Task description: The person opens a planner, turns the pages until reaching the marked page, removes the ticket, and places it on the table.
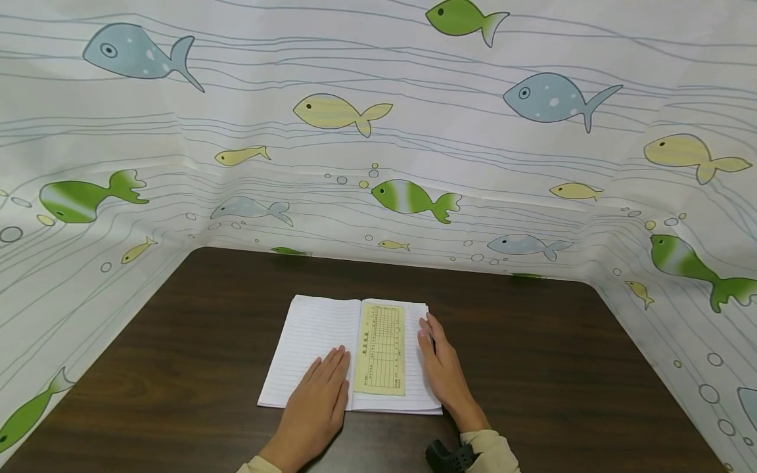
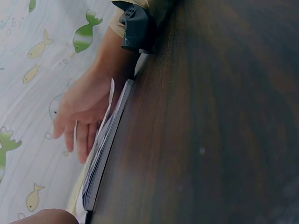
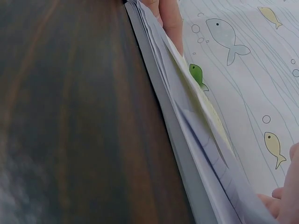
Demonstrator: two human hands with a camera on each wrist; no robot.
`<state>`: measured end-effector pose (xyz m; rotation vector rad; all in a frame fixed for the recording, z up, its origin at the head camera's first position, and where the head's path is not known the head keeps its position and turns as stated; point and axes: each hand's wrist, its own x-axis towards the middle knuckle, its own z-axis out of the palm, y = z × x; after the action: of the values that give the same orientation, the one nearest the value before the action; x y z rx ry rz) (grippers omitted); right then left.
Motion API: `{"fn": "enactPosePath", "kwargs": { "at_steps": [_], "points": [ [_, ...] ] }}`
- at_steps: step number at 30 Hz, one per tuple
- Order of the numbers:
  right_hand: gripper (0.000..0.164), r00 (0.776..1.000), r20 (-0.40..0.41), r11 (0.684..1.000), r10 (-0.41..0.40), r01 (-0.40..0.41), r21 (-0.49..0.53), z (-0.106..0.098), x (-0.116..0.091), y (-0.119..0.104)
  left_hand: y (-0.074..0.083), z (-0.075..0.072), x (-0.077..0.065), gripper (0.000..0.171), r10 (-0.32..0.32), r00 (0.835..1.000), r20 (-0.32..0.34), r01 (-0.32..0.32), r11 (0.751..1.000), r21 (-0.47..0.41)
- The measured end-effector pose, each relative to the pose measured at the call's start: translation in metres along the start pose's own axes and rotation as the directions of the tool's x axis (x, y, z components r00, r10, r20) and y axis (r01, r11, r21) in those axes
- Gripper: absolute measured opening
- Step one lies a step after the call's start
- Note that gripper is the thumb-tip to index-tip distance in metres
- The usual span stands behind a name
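Note:
A lined notebook [image 1: 313, 322] lies spread on the dark table, with a yellow slip printed with a grid [image 1: 380, 368] on its right-hand page. My left hand [image 1: 319, 394] rests flat on the left page beside the fold, fingers straight. Along the notebook's right edge is my right hand [image 1: 442, 364], its fingertips at the page border. In the left wrist view, the fingers of the right hand [image 2: 84, 116] extend loosely beside slightly raised pages. The right wrist view shows the page edges [image 3: 187, 126] fanned a little apart, with the yellow slip among them.
The dark wooden table [image 1: 562, 368] extends on both sides of the notebook. A white sheet printed with fish [image 1: 408, 151] stands around its back and sides. A black band [image 1: 452, 456] sits at the right wrist, by a beige sleeve [image 1: 493, 450].

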<state>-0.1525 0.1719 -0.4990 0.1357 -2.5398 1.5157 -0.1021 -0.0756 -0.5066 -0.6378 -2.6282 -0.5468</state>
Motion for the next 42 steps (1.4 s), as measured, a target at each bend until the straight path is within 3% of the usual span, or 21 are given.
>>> {"fn": "enactPosePath", "kwargs": {
  "at_steps": [23,42],
  "points": [
    [0.059,0.999,0.022,0.999,0.030,-0.029,-0.017,0.0005,-0.0002,-0.0029,-0.0013,0.0002,0.0000,0.045,-0.005,1.000,-0.004,0.005,1.000,0.008],
    [0.053,1.000,0.011,0.998,-0.025,0.026,-0.065,0.0019,0.0024,0.0007,-0.0018,0.0018,0.0005,0.045,-0.004,1.000,-0.013,0.004,1.000,0.004]
  ]
}}
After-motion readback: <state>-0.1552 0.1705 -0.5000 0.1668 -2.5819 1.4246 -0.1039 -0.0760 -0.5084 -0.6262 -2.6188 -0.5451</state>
